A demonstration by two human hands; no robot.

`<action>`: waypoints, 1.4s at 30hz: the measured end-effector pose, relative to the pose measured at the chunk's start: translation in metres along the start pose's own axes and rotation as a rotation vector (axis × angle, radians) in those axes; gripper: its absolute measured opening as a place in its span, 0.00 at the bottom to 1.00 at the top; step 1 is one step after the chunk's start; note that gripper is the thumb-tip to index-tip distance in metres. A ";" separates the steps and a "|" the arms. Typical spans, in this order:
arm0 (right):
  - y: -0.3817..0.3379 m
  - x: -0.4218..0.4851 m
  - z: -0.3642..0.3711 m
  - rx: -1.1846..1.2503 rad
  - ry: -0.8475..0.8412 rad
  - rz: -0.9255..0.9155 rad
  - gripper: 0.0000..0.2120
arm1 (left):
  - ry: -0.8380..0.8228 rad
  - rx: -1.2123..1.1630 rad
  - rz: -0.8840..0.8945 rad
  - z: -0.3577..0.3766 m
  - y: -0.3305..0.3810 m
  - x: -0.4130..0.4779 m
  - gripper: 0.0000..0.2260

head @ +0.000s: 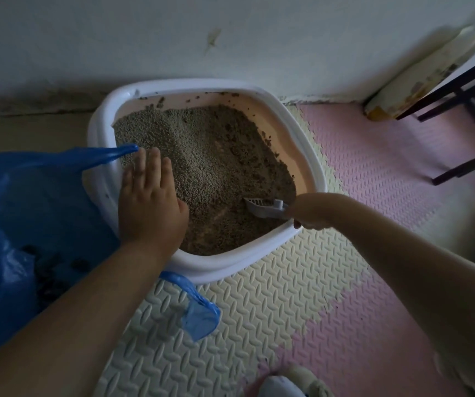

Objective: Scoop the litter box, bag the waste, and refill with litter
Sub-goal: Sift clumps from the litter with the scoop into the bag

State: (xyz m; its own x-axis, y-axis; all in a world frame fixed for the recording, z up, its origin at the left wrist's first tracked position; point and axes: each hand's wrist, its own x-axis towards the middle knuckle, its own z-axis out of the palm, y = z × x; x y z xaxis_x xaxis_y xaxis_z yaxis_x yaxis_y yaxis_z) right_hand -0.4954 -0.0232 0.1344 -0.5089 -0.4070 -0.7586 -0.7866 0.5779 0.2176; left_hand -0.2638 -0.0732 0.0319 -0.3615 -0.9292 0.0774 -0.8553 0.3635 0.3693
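Note:
A white-rimmed litter box with a peach inner wall stands on the floor against the wall, filled with grey-brown litter. My right hand is shut on the handle of a white slotted scoop, whose blade rests in the litter near the box's right front edge. My left hand lies flat, fingers spread, over the box's left rim. A blue plastic bag sits open left of the box with dark clumps inside; one bag handle trails on the mat.
Foam mats in cream and pink cover the floor. A dark metal frame stands at the far right by the wall, with a pale object leaning behind it. A white shoe or slipper shows at the bottom edge.

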 end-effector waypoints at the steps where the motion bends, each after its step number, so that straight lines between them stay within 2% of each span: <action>1: -0.001 0.001 -0.006 0.019 -0.038 0.009 0.12 | 0.002 -0.002 0.000 0.000 0.000 0.000 0.30; 5: 0.006 0.005 -0.020 0.142 -0.107 0.011 0.14 | -0.011 0.014 0.001 0.000 0.000 0.001 0.30; 10: 0.004 0.021 -0.002 0.014 0.047 -0.028 0.12 | -0.006 -0.011 0.000 0.000 0.000 0.001 0.30; 15: 0.011 0.051 -0.001 0.066 0.164 -0.022 0.12 | 0.006 -0.030 -0.005 0.001 -0.001 0.001 0.30; 21: 0.009 0.081 -0.012 -0.023 0.279 -0.117 0.17 | 0.036 -0.040 -0.012 0.003 -0.001 0.002 0.29; 27: 0.013 0.097 -0.035 0.045 0.323 -0.233 0.25 | 0.047 -0.039 -0.033 0.003 -0.001 0.002 0.29; 32: -0.009 0.109 -0.041 0.099 0.413 -0.332 0.26 | 0.056 -0.034 -0.052 0.003 -0.001 0.002 0.29; 34: -0.021 0.104 -0.040 0.153 0.415 -0.364 0.23 | 0.057 -0.026 -0.055 0.003 0.000 0.002 0.29; 36: -0.037 0.103 -0.036 0.111 0.426 -0.364 0.16 | 0.052 -0.025 -0.069 0.002 0.000 0.002 0.29; 40: -0.066 0.122 -0.032 -0.036 0.420 -0.302 0.16 | 0.051 -0.014 -0.086 0.001 0.001 0.002 0.28; 42: -0.071 0.126 -0.027 -0.100 0.410 -0.296 0.20 | 0.050 -0.014 -0.086 0.001 0.001 0.003 0.28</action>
State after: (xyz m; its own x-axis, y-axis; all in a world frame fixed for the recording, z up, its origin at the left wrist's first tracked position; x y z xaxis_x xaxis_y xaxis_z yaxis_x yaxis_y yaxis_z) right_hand -0.5130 -0.1351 0.0397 -0.3386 -0.7984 -0.4979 -0.9371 0.3335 0.1025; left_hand -0.2662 -0.0757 0.0320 -0.2679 -0.9592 0.0907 -0.8769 0.2817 0.3895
